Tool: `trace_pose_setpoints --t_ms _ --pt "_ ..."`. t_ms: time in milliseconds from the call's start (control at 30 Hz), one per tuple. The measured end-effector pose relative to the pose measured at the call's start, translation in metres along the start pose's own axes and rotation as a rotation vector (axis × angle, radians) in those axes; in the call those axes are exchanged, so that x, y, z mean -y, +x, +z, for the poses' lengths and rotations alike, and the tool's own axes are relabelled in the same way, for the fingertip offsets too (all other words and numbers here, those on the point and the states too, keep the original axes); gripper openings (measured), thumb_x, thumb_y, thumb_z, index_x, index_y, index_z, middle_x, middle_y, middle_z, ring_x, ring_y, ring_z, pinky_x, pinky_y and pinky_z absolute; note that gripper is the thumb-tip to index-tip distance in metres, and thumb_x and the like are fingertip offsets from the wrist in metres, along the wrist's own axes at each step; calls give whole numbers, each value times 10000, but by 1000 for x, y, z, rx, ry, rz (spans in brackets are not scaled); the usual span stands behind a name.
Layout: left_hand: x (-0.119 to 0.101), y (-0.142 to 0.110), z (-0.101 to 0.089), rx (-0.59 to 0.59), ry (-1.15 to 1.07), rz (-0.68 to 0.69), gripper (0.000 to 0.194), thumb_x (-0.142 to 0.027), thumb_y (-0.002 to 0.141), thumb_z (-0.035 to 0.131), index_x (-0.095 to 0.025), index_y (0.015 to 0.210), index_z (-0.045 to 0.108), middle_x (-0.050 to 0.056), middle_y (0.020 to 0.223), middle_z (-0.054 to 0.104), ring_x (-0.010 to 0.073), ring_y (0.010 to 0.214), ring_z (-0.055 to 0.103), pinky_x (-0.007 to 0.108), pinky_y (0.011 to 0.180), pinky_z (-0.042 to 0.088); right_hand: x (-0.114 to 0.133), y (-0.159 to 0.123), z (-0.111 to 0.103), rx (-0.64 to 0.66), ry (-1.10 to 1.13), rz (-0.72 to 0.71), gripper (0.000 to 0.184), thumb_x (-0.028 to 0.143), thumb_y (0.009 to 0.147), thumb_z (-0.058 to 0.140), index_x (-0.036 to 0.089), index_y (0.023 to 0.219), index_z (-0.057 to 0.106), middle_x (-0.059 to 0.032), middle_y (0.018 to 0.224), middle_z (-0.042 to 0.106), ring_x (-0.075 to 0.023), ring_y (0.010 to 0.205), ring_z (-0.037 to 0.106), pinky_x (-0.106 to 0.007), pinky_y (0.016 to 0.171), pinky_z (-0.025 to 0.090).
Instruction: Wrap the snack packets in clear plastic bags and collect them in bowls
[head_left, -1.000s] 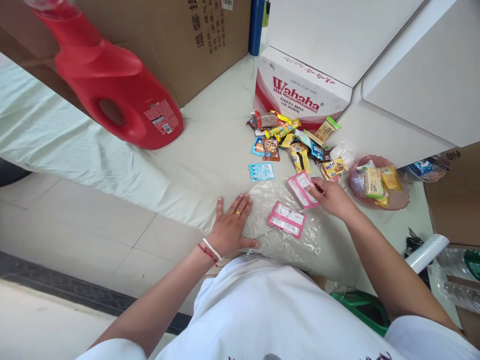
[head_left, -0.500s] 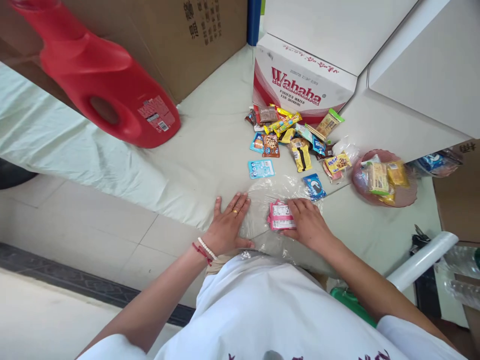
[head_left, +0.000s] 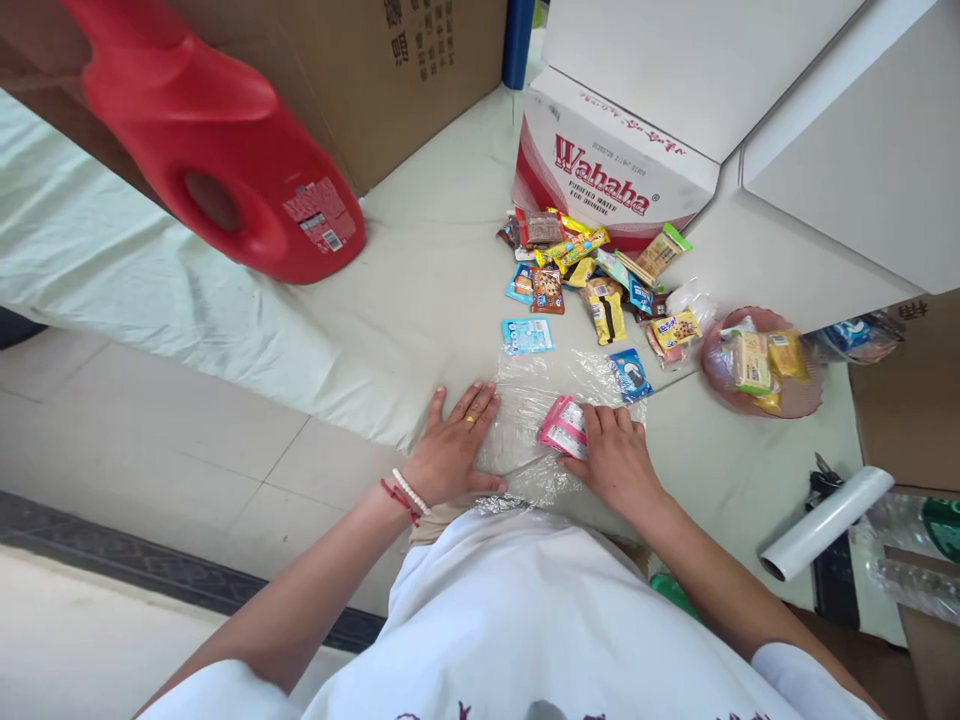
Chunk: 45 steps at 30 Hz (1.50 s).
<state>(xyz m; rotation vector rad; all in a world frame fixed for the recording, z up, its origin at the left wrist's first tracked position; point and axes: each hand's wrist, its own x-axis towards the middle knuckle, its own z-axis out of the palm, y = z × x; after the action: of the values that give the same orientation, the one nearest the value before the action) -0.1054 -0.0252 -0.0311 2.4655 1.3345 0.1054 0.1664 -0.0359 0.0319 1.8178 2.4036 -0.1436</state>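
My left hand (head_left: 455, 445) lies flat with spread fingers at the left edge of a sheet of clear plastic film (head_left: 525, 390). On that film, my right hand (head_left: 616, 450) has its fingers and thumb around the right side of a pink and white snack packet (head_left: 562, 427), perhaps more than one stacked. Just beyond it lies a dark blue packet (head_left: 630, 375), partly at the film's far edge. A light blue packet (head_left: 527, 336) rests farther off. Behind these is a pile of mixed snack packets, among them a yellow one (head_left: 604, 312).
A pink glass bowl (head_left: 712, 385) with snacks stands at the right. Nearer me are a roll of plastic film (head_left: 829, 522) and plastic bottles (head_left: 911, 530). A Wahaha carton (head_left: 600, 175) is behind the pile. A red jug (head_left: 262, 180) stands far left, beside a brown cardboard box (head_left: 315, 90).
The pink packet has turned and tilted slightly under my right hand. My left hand stays nearly in place. The view has shifted a little.
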Motion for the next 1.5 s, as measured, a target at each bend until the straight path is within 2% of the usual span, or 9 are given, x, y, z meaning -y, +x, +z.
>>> trace_pose_setpoints --t_ms 267,400,600,767,867,1000,1133,1300,1500 --pt "4 -1 2 -22 -41 4 1275 -875 687 613 -87 1621 248 255 1677 213 391 1566 219 606 1247 -116 -32 7 -17 163 151 26 616 394 799 753 160 1329 543 -153 1260 585 -343 1145 496 -454 945 442" --pt "3 -2 2 -58 -61 25 1271 -885 693 593 -67 1610 270 252 1672 231 402 1556 242 628 1248 -91 -33 14 -36 111 231 -135 669 340 778 769 177 1375 514 -141 1302 558 -322 1165 472 -451 1014 411" --pt "0 -3 5 -181 -37 -42 706 -554 1026 351 -128 1589 348 180 1657 330 318 1552 297 618 1268 35 -5 35 -11 155 225 -319 727 320 767 799 177 1420 513 -156 1354 551 -331 1222 434 -478 1041 370" --pt "-2 -11 8 -346 36 -99 646 -444 992 524 -182 1570 402 181 1654 338 356 1560 266 631 1267 77 -12 31 4 138 256 -311 796 379 771 822 189 1468 487 -155 1375 545 -334 1249 416 -478 1048 360" --pt "-2 -15 6 -438 94 54 545 -270 991 547 -357 1522 461 71 1591 479 306 1547 318 635 1268 -19 -14 27 3 113 291 -318 809 374 768 821 187 1477 479 -148 1370 543 -325 1238 419 -461 1041 366" --pt "-1 -10 6 -324 42 273 511 -95 992 447 -341 1425 559 24 1463 625 223 1443 494 601 1285 46 -11 26 1 91 269 -283 775 389 785 801 180 1465 493 -154 1348 553 -330 1219 428 -471 1030 365" --pt "4 -7 12 -268 -3 232 449 -141 999 443 -227 1424 558 106 1486 596 243 1375 566 595 1263 182 -5 24 3 80 246 -200 725 416 803 783 177 1436 522 -163 1304 572 -344 1203 437 -479 1007 383" --pt "9 -12 10 -251 -50 234 521 -103 953 452 -222 1456 519 121 1517 563 248 1402 535 580 1254 225 7 22 8 46 251 -108 719 406 808 780 156 1430 521 -185 1292 579 -364 1191 461 -521 1013 407" --pt "21 -34 -14 -100 -202 423 631 -36 737 496 -200 1344 559 141 1563 500 237 1481 433 552 1273 236 -31 -34 11 -58 528 -326 810 421 908 696 212 1577 290 -192 1533 406 -340 1402 375 -552 1141 388"
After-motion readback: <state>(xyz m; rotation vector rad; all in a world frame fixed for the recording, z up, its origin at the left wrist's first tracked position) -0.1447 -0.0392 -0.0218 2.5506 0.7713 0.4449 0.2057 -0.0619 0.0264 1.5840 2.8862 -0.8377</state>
